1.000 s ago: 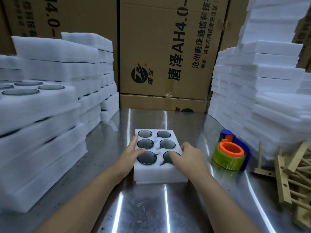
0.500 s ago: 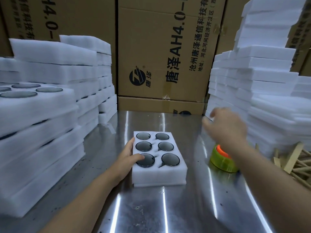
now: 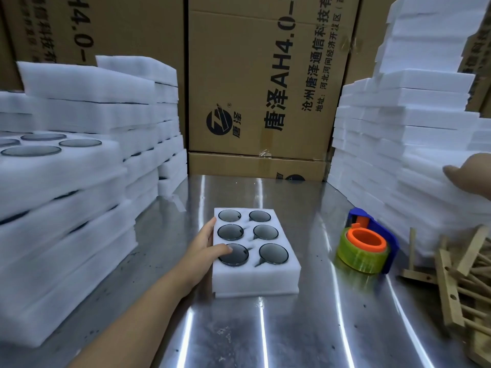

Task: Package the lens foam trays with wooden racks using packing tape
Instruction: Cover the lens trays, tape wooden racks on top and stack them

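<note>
A white foam tray (image 3: pixel 255 274) with several round dark lenses lies in the middle of the steel table (image 3: pixel 305 328). My left hand (image 3: pixel 206 248) rests on its left side, thumb on the nearest left lens, fingers straight along the edge. My right hand (image 3: pixel 470 175) is at the far right edge of view, touching the stack of plain foam sheets (image 3: pixel 414 160); most of it is cut off. A roll of yellow-green packing tape (image 3: pixel 362 251) in a blue and orange dispenser stands to the right of the tray. Wooden racks (image 3: pixel 457 277) lie piled at the right.
Stacks of filled foam trays (image 3: pixel 66 197) rise along the left side. Large cardboard boxes (image 3: pixel 260 83) wall off the back of the table.
My right hand left the tray, passed over the tape roll and reached the foam stack at the right. My left hand stayed on the tray.
</note>
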